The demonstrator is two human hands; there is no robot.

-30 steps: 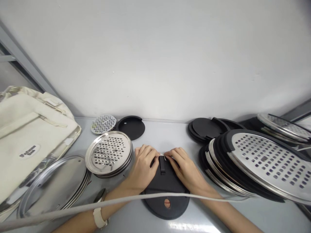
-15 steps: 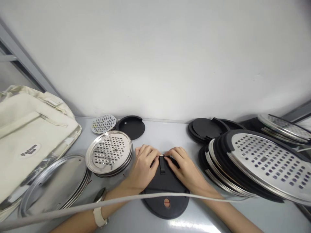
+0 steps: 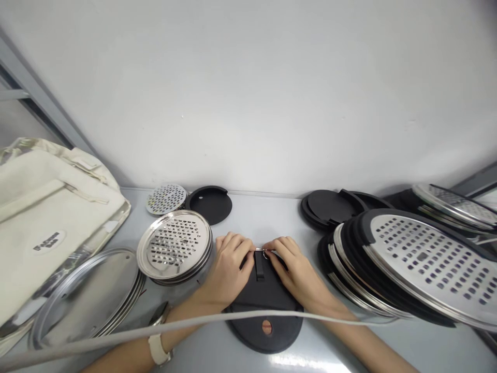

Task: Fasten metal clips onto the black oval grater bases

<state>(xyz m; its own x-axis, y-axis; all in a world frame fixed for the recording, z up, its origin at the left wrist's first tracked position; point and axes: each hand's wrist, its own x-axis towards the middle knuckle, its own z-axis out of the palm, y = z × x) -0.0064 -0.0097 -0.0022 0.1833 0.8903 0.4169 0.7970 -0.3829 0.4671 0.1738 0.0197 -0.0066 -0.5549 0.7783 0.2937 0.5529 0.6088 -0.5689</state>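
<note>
A round black base (image 3: 264,334) lies flat in front of me, with a small hole in its near part showing reddish brown. A short black strap (image 3: 260,267) runs down from its far edge, and a thin shiny metal ring (image 3: 265,254) sits at the strap's top end. My left hand (image 3: 233,264) pinches at the ring from the left, its fingertips close to the strap. From the right, my right hand (image 3: 291,264) pinches the same ring between thumb and index finger. The fingers partly hide the ring.
Left are a stack of grater discs (image 3: 174,243), plain metal discs (image 3: 93,295) and a cream bag (image 3: 58,217). Right stand stacked perforated metal discs with black rims (image 3: 430,259). Black round pieces (image 3: 330,204) lie behind. A pale cable (image 3: 233,314) crosses above my forearms.
The ring's curve now shows more clearly beneath my right fingertips. Both hands have stayed almost in place over the black base.
</note>
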